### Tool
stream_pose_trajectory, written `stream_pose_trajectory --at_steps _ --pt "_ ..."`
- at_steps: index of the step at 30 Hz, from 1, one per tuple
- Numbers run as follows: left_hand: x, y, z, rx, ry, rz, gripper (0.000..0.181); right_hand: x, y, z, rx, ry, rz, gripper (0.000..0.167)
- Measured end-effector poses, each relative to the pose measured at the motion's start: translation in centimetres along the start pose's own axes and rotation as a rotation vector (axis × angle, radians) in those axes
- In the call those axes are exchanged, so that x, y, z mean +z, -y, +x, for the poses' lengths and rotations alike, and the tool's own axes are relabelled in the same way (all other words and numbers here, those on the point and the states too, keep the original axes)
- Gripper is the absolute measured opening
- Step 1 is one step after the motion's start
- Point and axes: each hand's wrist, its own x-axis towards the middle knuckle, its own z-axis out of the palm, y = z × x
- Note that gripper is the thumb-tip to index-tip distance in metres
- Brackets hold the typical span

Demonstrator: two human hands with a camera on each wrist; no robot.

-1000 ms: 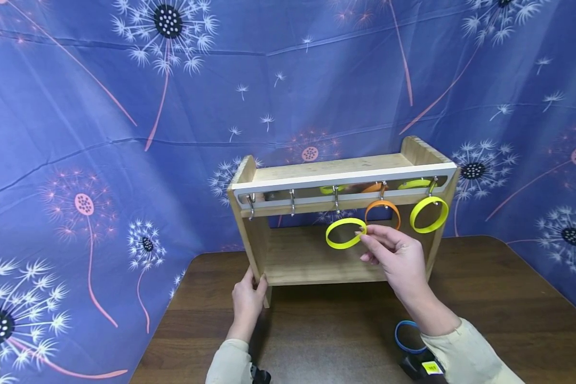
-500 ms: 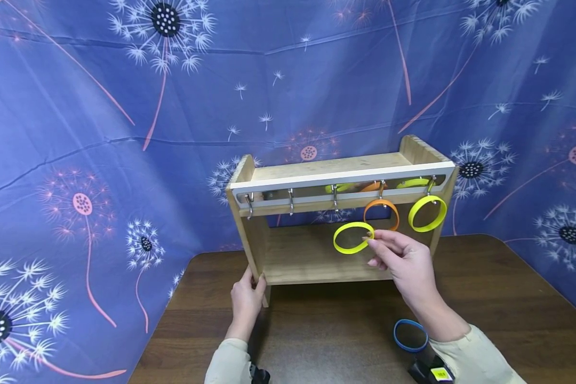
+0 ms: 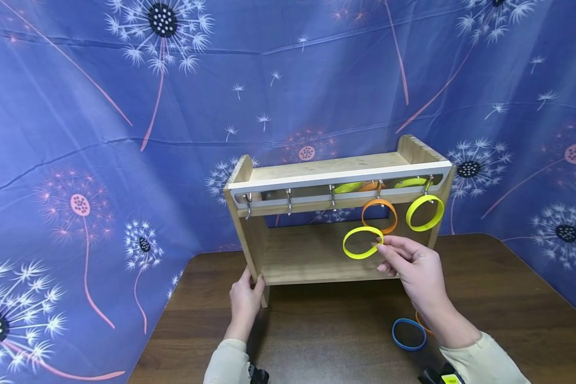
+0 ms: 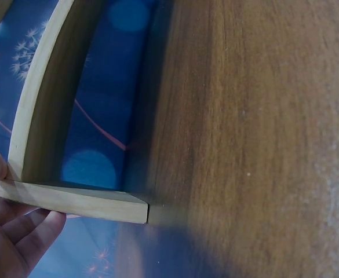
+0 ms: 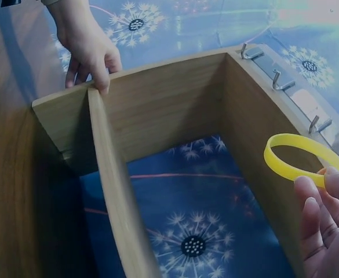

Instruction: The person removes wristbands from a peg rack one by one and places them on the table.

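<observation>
My right hand [image 3: 420, 269] pinches a yellow silicone wristband [image 3: 360, 256] between thumb and fingertips, in front of the wooden shelf [image 3: 317, 256]. That band is below and right of the middle hook [image 3: 333, 198], apart from it. An orange wristband [image 3: 379, 201] hangs on the hook to the right of that one, and another yellow wristband [image 3: 420, 229] on the rightmost hook. The two left hooks hold nothing. Low on the shelf's left side panel [image 4: 82, 202], my left hand [image 3: 245, 304] grips the wood, thumb in front, fingers behind in the left wrist view.
On the brown table [image 3: 326, 341] lie a blue wristband [image 3: 409, 349] and, partly hidden by my right forearm, an orange one [image 3: 423, 326]. A metal hook rail [image 3: 269, 198] runs along the shelf's upper front. A blue dandelion-print cloth [image 3: 197, 106] hangs behind.
My right hand has moved right and down with the yellow wristband, away from the middle hook. The orange wristband on the table has come into view. My left hand keeps its grip.
</observation>
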Motion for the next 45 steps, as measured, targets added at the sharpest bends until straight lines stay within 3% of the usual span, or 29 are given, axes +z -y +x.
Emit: stream_pose_trajectory --at_steps 13,21,25,31,45 --pt "0.0 -0.1 0.0 0.000 -0.006 -0.001 0.010 -1.6 -1.1 -0.6 0.058 -0.039 0.059 0.023" --pt "-0.1 0.0 0.0 -0.002 -0.001 0.004 0.009 -2.9 -1.9 -1.0 0.072 -0.043 0.008 0.021" --pt "-0.1 0.0 -0.1 -0.009 0.006 0.003 0.010 -3.5 -2.4 -1.3 0.094 -0.046 0.058 0.023" --pt "-0.1 -0.1 -0.1 -0.017 0.013 0.003 0.014 -4.4 -2.9 -1.9 0.101 -0.046 0.083 0.013" --pt "0.0 0.0 -0.1 -0.007 0.011 -0.011 0.015 -6.6 -4.5 -3.0 0.128 -0.060 0.095 0.016"
